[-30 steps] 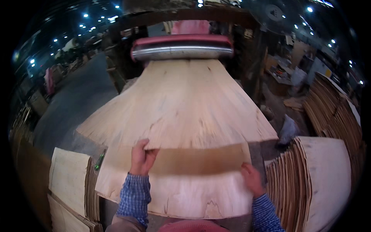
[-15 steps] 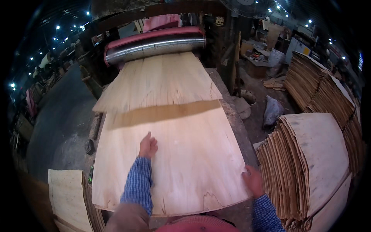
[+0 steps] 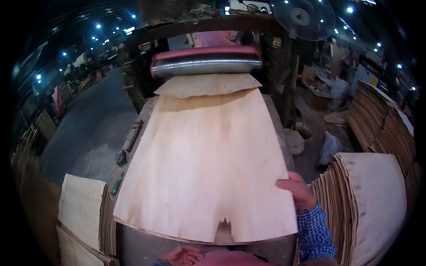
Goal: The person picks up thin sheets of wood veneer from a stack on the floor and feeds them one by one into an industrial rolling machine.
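Note:
A pale wood veneer sheet (image 3: 208, 168) lies in front of me, with a dark jagged notch in its near edge. My right hand (image 3: 299, 191) is closed on its right edge, thumb on top. Below the near edge, close to my body, my left hand (image 3: 182, 256) holds nothing, its fingers loosely bent and apart. Farther off, another veneer sheet (image 3: 208, 84) rests over the first, its far end at a shiny metal roller (image 3: 206, 64) with a pink-red roller (image 3: 208, 52) above it.
Stacks of veneer stand at the right (image 3: 377, 195) and lower left (image 3: 84, 204). A dark bar (image 3: 133, 135) and a green-and-black tool (image 3: 117, 184) lie along the table's left side. A fan (image 3: 303, 17) hangs upper right; a bucket (image 3: 304, 131) stands beyond the table.
The far veneer sheet has moved away from me toward the rollers, so less of it shows. My left hand has drawn back from over the near sheet to my body. The view has shifted.

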The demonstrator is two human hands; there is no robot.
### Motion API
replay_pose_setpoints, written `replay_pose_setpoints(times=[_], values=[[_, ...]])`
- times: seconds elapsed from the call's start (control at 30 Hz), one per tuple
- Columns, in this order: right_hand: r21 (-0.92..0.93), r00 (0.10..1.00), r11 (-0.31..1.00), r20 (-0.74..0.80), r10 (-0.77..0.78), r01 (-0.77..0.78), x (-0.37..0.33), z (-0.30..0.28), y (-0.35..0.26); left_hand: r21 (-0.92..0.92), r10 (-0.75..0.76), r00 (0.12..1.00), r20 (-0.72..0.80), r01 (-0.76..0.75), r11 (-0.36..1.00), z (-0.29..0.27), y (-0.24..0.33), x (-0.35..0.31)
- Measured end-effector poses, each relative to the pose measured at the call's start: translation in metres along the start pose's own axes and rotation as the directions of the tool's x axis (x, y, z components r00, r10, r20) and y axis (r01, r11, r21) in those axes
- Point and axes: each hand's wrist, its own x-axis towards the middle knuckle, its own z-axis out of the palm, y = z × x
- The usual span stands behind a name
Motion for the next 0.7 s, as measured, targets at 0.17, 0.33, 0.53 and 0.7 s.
replay_pose_setpoints(times=[0.17,0.33,0.53,0.7], values=[[0.169,0.988,0.984,-0.149,-0.033,0.058,-0.039,-0.032,0.033,-0.144,0.689,0.579,-0.436,-0.8,0.582,0.115,0.09,0.03],[0.308,0.973,0.95,-0.196,0.123,-0.058,-0.032,-0.069,0.111,0.012,0.605,0.638,-0.476,-0.683,0.73,0.12,0.105,0.041],[0.294,0.953,0.956,-0.291,0.081,0.009,-0.046,-0.056,0.092,0.06,0.469,0.658,-0.589,-0.544,0.837,0.081,0.079,0.036],[0.244,0.966,0.957,-0.238,-0.1,0.159,-0.065,-0.026,0.018,0.062,0.549,0.6,-0.582,-0.64,0.766,0.107,0.058,0.003]])
